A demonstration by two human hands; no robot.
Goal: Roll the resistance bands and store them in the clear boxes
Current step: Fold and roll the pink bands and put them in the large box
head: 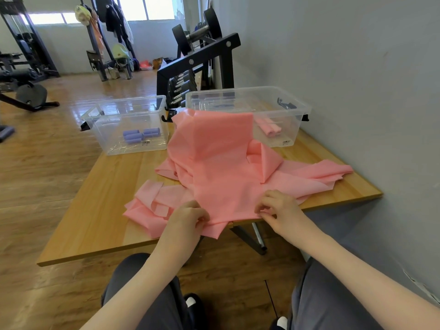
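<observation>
you sit at a wooden table [95, 210] with a heap of pink resistance bands [223, 167] spread before you, the pile running from the near edge up toward 12 o'clock, where its top leans against the right clear box [295, 110]. your left hand [188, 220] pinches the near edge of the pink band at about 7 o'clock of the heap, fingers curled onto the fabric. your right hand [278, 208] pinches the same near edge at about 5 o'clock, thumb and fingertips closed on a fold. one loose tail of band trails off toward 3 o'clock along the table's right side, and another folded length lies flat at 9 o'clock of the pile. the left clear box [100, 117] stands at 11 o'clock on the table's far edge, with rolled purple bands [140, 135] resting on its floor. the right clear box stands at 1 o'clock and holds a rolled pink band [270, 129] near its front wall. both boxes are uncovered. beyond them, at 12 o'clock, a black dumbbell rack [197, 60] stands against the grey wall [357, 67].
</observation>
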